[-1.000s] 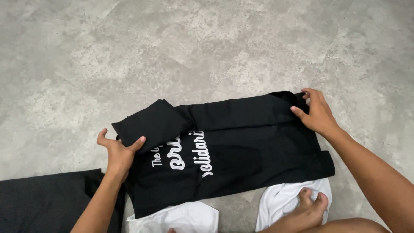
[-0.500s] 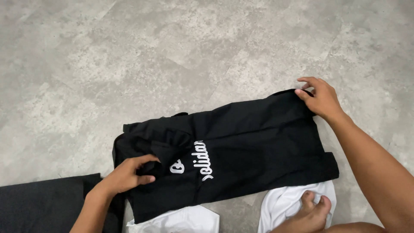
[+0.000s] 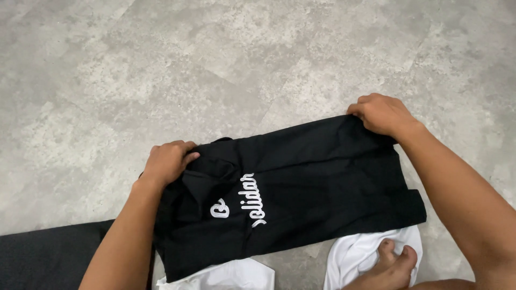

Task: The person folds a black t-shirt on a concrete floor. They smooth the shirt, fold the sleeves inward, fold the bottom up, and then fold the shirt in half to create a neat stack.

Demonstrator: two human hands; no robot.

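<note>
Hidden and cropped items, head view

Black shirt (image 3: pixel 322 182): white script print partly folded under, lettering incomplete; far right corner covered by right hand (image 3: pixel 382 114); left end covered by left hand (image 3: pixel 167 161). Fingertips of both hands curl into the cloth, so the grip itself cannot be seen. White garment (image 3: pixel 371 249): mostly beneath the black shirt, lower part cut by the bottom edge, shape not tellable. Foot (image 3: pixel 392 266): toes only, rest out of frame. Dark cloth (image 3: pixel 48 258): cropped at the lower left corner. Both forearms run off the bottom and right edges.
</note>
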